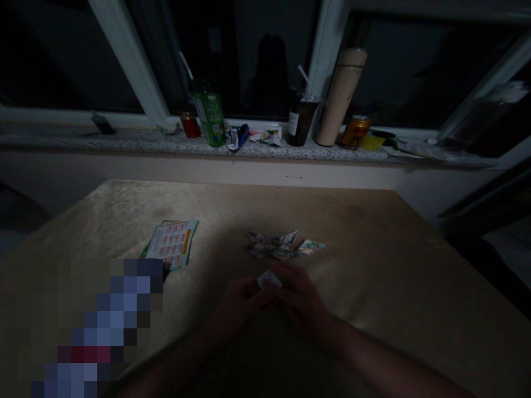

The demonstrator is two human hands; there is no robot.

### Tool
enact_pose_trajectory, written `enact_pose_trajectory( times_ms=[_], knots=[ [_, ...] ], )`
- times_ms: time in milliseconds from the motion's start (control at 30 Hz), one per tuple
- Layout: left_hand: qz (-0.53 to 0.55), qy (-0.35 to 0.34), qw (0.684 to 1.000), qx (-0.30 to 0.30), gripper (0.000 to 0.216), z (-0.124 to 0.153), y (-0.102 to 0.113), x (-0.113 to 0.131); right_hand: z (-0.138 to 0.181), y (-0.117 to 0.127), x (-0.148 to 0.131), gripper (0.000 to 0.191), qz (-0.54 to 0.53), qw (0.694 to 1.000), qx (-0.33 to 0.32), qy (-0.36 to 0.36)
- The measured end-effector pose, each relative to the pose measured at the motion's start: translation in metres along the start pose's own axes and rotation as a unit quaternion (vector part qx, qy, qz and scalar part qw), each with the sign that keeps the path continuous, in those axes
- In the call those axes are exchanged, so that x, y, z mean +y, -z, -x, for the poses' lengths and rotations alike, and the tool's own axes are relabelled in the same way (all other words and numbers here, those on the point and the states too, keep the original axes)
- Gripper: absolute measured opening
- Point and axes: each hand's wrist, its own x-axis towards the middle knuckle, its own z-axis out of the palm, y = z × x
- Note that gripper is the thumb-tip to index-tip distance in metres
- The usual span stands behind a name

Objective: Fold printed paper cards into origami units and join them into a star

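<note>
Between my two hands is a small folded piece of paper [269, 278], pale with faint print. My left hand [237, 303] pinches its left side, thumb on the near edge. My right hand [302, 293] closes on it from the right, its fingers lying over the far edge. Just beyond my fingertips, several folded paper pieces [274, 246] with coloured print lie close together on the table, pointed in shape. One more folded piece [312, 246] sits at their right end. The light is dim, so the creases are hard to make out.
A small stack of printed cards [172, 243] lies left on the brown table [357, 221]. Along the windowsill [257, 150] stand a green cup [211, 117], a dark cup with a straw [302, 122], a pink flask [342, 97] and a gold can [355, 132]. A blurred patch covers the lower left.
</note>
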Motion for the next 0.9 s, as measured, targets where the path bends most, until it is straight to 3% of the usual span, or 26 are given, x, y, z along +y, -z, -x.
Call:
enact_pose_trajectory(
  times_ms=[233, 367, 500, 567, 633, 700, 900],
  knots=[
    [-0.019, 0.017, 1.0, 0.01, 0.022, -0.001, -0.002, 0.003, -0.001, 0.001, 0.001, 0.047, -0.016, 1.0, -0.009, -0.019],
    [-0.023, 0.02, 0.999, 0.012, 0.021, -0.001, -0.003, 0.004, -0.003, 0.006, -0.002, 0.049, -0.07, 0.997, -0.031, -0.033],
    [-0.047, 0.023, 0.999, 0.001, 0.022, 0.0, -0.005, 0.005, 0.002, 0.006, -0.002, 0.053, -0.123, 0.991, -0.011, -0.052],
    [-0.064, 0.037, 0.997, 0.002, 0.023, 0.0, -0.006, 0.004, 0.004, 0.005, -0.001, 0.045, -0.144, 0.985, 0.014, -0.094],
    [-0.091, 0.047, 0.995, -0.009, 0.025, -0.001, -0.005, 0.002, 0.004, 0.003, -0.001, 0.026, -0.155, 0.976, 0.019, -0.153],
    [-0.13, 0.046, 0.99, -0.033, 0.028, -0.001, -0.004, 0.0, 0.002, 0.0, -0.001, 0.009, -0.136, 0.97, -0.008, -0.204],
    [-0.25, -0.007, 0.962, -0.109, 0.032, 0.002, -0.004, -0.005, -0.001, -0.005, 0.001, 0.034, -0.066, 0.973, -0.123, -0.184]
  ],
)
